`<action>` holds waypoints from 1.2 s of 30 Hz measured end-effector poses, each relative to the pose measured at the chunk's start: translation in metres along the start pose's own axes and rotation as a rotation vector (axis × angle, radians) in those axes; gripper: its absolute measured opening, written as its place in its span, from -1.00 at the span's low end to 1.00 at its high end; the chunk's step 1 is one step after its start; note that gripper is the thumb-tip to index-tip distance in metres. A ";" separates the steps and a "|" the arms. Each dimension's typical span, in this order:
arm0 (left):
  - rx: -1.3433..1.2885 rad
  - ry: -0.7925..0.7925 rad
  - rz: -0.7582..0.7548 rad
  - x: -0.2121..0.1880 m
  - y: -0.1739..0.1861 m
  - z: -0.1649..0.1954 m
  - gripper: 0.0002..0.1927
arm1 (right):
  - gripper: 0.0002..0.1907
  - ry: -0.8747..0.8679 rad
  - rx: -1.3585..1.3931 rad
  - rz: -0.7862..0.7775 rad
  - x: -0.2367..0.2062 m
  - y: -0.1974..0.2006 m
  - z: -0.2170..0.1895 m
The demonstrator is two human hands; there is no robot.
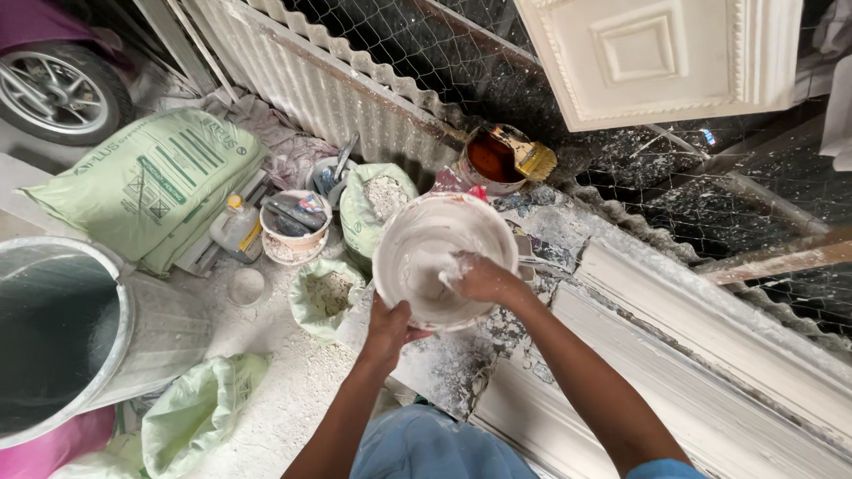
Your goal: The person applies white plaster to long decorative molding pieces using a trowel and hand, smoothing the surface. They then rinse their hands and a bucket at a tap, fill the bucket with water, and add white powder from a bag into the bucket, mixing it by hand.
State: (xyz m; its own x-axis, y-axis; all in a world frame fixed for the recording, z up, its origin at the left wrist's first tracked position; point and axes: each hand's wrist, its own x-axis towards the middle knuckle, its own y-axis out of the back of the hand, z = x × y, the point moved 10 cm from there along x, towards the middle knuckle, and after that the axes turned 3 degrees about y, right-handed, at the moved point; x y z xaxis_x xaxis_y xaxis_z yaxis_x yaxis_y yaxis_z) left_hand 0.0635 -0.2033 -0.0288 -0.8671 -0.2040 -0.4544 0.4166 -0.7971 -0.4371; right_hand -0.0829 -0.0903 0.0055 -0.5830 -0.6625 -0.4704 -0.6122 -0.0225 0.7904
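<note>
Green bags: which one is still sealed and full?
The big flat green bag lying at upper left, beside the wheel. The smaller green bags near the white bowl are open, showing powder.

1 head view, steeply down, close, perhaps slightly tilted.
</note>
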 end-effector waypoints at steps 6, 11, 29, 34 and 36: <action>0.142 0.049 -0.010 -0.039 0.046 0.040 -0.29 | -0.40 0.146 -0.210 -0.218 0.031 -0.069 -0.033; 0.324 0.052 -0.070 -0.037 0.064 0.066 -0.31 | -0.39 0.326 -0.285 -0.106 0.059 -0.089 -0.077; 0.828 -0.042 0.186 -0.020 0.100 0.091 -0.16 | -0.47 0.061 -0.429 -0.152 0.066 -0.099 -0.050; 0.799 -0.343 0.288 -0.010 0.086 0.107 -0.23 | -0.32 -0.012 -0.365 -0.155 0.094 -0.123 -0.087; 0.739 -0.353 0.309 -0.006 0.080 0.104 -0.27 | -0.26 0.055 -0.417 -0.191 0.090 -0.144 -0.101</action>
State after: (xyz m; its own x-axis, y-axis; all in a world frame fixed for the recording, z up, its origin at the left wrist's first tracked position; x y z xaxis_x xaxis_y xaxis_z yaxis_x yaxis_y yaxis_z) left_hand 0.0736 -0.3253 0.0194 -0.8293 -0.5385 -0.1494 0.4693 -0.8162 0.3369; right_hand 0.0066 -0.2229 -0.1108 -0.4444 -0.6554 -0.6108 -0.4322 -0.4403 0.7870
